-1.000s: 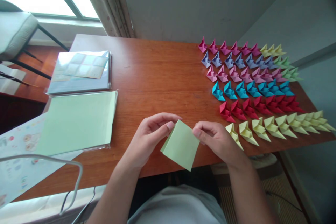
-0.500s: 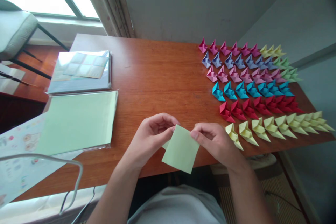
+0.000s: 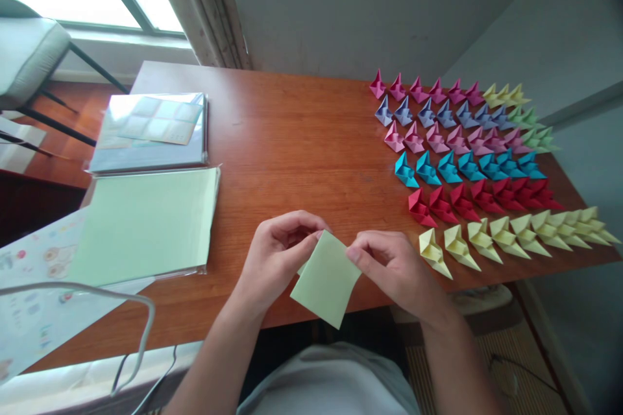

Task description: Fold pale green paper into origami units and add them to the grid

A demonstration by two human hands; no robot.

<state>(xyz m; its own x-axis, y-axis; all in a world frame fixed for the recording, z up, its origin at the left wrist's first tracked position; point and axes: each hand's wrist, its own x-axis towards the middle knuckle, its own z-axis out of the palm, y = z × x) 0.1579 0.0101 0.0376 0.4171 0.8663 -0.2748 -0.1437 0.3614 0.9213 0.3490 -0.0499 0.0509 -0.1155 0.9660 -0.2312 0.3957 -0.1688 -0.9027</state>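
A folded piece of light green paper [image 3: 327, 282] is held above the table's front edge, with a small part of another layer showing behind its left side. My left hand [image 3: 280, 256] pinches its top left corner between thumb and fingers. On the other side, my right hand [image 3: 389, 266] grips the right corner, the thumb lying on the front face. Just right of that hand begins a row of pale yellow origami pieces [image 3: 433, 253]. The undersides of both hands' fingers are partly hidden.
Rows of origami pieces in red [image 3: 421, 207], blue [image 3: 405, 170], pink [image 3: 393, 137], purple [image 3: 384, 111] and magenta [image 3: 378, 85] stand on the wooden table [image 3: 292, 142]. At left lie a light green paper pack [image 3: 146, 227], a wrapped pack [image 3: 117, 159] and a grey cable [image 3: 150, 318].
The green paper has turned slightly and shifted a little left and down. My right hand has moved slightly left with it, and both hands keep their hold.
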